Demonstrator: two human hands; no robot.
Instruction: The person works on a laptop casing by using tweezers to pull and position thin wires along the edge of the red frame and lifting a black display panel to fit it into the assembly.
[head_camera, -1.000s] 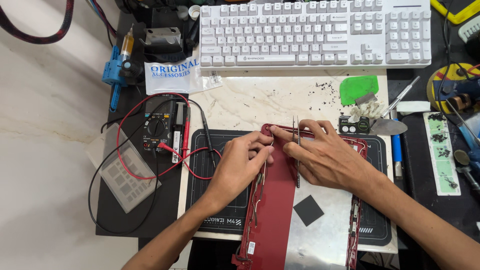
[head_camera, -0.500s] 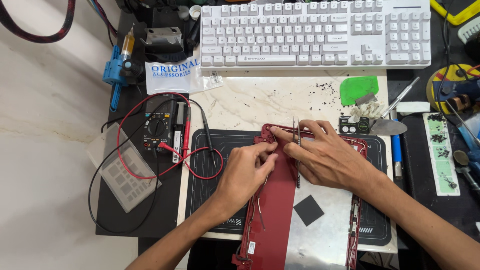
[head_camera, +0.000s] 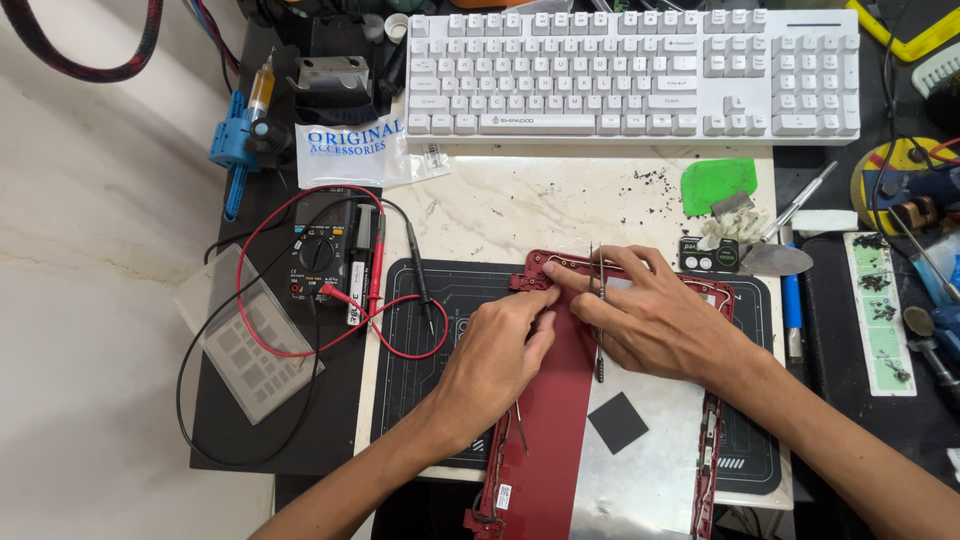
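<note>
While the red frame (head_camera: 545, 420) lies flat on the dark mat (head_camera: 420, 370) at surface centre, left hand (head_camera: 495, 350) pinches its upper edge w/ fingertips to steady it; right hand (head_camera: 655, 320) grips tweezers (head_camera: 597, 310) upright, pressing frame down for access.

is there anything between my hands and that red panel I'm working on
Nothing visible. The left hand and the right hand both rest directly on the red panel near its top edge, and the right hand holds tweezers against it.
</note>
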